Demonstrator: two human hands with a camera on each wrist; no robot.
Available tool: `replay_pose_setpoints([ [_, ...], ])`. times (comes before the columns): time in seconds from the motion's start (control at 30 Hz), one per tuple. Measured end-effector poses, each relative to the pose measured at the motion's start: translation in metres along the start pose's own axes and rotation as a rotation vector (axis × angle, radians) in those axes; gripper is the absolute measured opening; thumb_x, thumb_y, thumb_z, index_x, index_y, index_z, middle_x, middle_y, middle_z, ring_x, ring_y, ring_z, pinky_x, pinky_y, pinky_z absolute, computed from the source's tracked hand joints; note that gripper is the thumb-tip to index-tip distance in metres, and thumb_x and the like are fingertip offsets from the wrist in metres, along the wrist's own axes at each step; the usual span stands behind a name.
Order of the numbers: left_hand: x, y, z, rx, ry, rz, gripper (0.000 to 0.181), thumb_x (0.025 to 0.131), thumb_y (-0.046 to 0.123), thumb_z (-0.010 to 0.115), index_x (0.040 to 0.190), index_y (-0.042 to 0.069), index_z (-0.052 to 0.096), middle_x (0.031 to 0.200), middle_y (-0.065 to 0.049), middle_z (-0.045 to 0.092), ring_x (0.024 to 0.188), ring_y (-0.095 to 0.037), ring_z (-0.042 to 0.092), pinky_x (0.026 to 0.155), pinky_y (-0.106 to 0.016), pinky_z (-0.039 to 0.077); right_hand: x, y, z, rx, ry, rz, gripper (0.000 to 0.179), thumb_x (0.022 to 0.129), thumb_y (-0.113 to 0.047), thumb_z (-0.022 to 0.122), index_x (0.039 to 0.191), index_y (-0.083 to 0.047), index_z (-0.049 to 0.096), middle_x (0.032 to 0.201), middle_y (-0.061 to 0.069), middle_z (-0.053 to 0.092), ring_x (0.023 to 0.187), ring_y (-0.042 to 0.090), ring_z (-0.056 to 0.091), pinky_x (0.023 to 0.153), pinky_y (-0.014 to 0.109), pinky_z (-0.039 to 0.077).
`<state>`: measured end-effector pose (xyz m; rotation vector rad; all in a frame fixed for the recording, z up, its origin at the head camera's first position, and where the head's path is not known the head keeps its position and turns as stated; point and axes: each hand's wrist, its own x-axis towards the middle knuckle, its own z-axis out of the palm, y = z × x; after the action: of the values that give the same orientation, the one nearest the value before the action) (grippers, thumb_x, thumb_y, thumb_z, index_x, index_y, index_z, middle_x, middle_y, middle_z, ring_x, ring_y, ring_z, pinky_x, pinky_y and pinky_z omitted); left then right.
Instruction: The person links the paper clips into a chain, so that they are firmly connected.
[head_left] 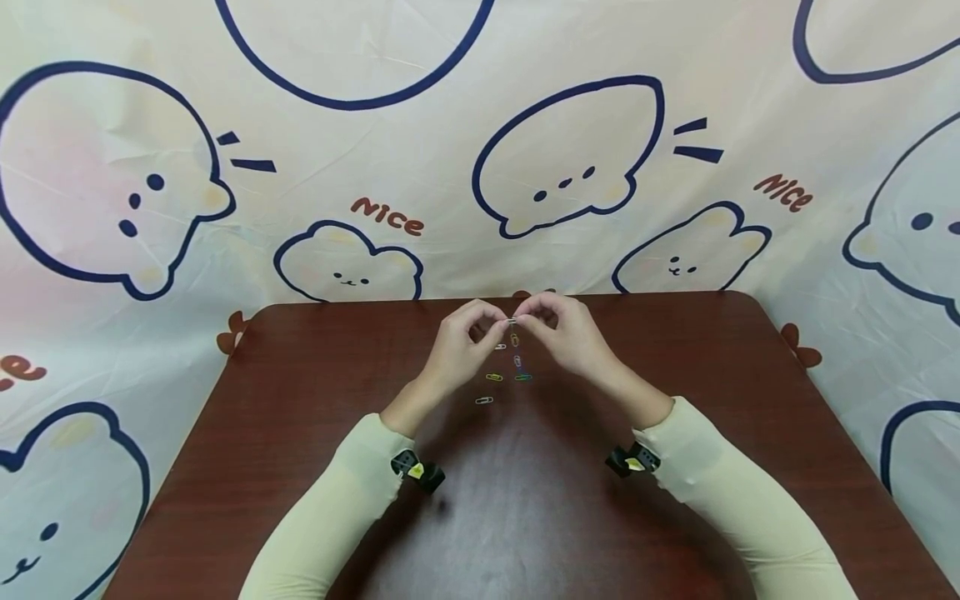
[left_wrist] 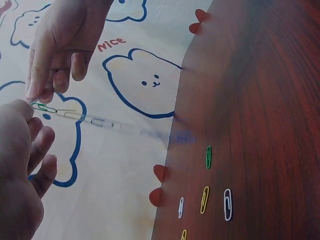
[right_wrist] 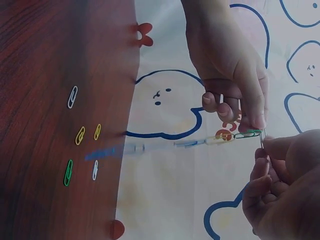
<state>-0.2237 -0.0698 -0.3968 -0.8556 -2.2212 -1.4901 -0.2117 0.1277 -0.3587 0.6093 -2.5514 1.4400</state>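
Left hand and right hand pinch the top clip with almost no gap; the clip chain hangs below, probably light, slippery and floppy; best held by its top; loose clips lie on the table.

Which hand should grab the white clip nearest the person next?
Probably the left hand: the white clip lies nearer it than the right hand. Both are pinching at the top of the chain, so the left may need to let go first.
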Motion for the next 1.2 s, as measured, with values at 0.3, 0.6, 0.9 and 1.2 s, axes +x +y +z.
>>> replay_pose_setpoints([
  [0.3, -0.001, -0.002, -0.002, -0.002, 0.025, -0.015, 0.004, 0.096, 0.005, 0.069, 0.097, 0.001, 0.070, 0.085, -0.007, 0.065, 0.074, -0.018, 0.060, 0.064, -0.025, 0.049, 0.000, 0.006, 0.000, 0.042, -0.015, 0.010, 0.014, 0.099, -0.019, 0.070, 0.105, -0.007, 0.073, 0.090, 0.006, 0.068, 0.074, 0.022, 0.056, 0.063, 0.031, 0.047],
  [0.6, -0.006, -0.007, -0.007, -0.023, 0.068, -0.008, 0.002, 0.094, 0.002, 0.070, 0.094, 0.000, 0.069, 0.083, -0.009, 0.064, 0.068, -0.019, 0.057, 0.061, -0.027, 0.048, -0.006, 0.027, -0.004, 0.028, -0.002, 0.052, 0.015, 0.100, -0.019, 0.068, 0.107, -0.007, 0.074, 0.096, 0.004, 0.071, 0.078, 0.021, 0.059, 0.067, 0.032, 0.049],
  [0.9, -0.015, -0.009, -0.019, -0.019, 0.052, -0.029, 0.006, 0.097, 0.007, 0.068, 0.096, 0.002, 0.070, 0.085, -0.005, 0.065, 0.068, -0.015, 0.058, 0.061, -0.024, 0.049, -0.017, 0.061, 0.004, 0.029, -0.027, 0.124, 0.015, 0.098, -0.017, 0.070, 0.107, -0.005, 0.073, 0.091, 0.008, 0.071, 0.076, 0.020, 0.057, 0.064, 0.028, 0.046],
  [1.2, -0.027, -0.011, -0.033, -0.017, 0.079, -0.053, 0.005, 0.097, 0.006, 0.069, 0.097, 0.002, 0.071, 0.085, -0.004, 0.064, 0.070, -0.013, 0.057, 0.063, -0.027, 0.050, -0.025, 0.094, 0.015, 0.001, -0.084, 0.228, 0.018, 0.096, -0.014, 0.072, 0.108, -0.001, 0.073, 0.089, 0.005, 0.070, 0.077, 0.020, 0.057, 0.065, 0.030, 0.047],
])
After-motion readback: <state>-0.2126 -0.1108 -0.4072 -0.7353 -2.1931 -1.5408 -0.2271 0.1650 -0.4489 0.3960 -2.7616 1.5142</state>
